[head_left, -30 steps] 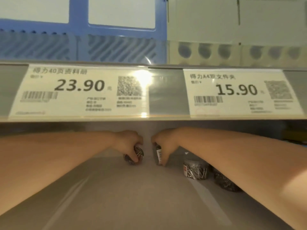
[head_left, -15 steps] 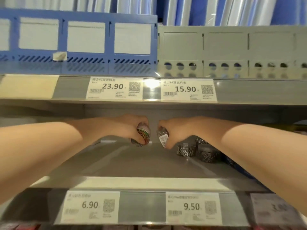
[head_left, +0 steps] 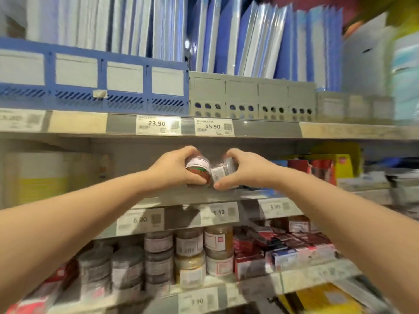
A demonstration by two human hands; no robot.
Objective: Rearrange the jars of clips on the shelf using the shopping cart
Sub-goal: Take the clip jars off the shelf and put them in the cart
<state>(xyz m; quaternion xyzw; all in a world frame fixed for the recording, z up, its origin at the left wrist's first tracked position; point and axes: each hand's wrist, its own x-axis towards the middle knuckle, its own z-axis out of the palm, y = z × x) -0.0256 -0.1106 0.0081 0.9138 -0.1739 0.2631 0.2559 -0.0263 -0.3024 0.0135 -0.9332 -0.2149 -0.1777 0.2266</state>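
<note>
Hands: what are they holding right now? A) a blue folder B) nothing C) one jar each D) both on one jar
C: the left hand grips a jar of coloured clips and the right hand grips a clear jar, held side by side.

The 23.90 price tag (head_left: 158, 124) sits mid-frame with a 15.90 price tag (head_left: 213, 126) just right of it, a blue slotted tray (head_left: 95, 87) above-left, a grey holed tray (head_left: 249, 96) above-right, upright blue and clear folders (head_left: 226, 41) higher still, and blurred red boxes (head_left: 283, 243) well below-right.
</note>
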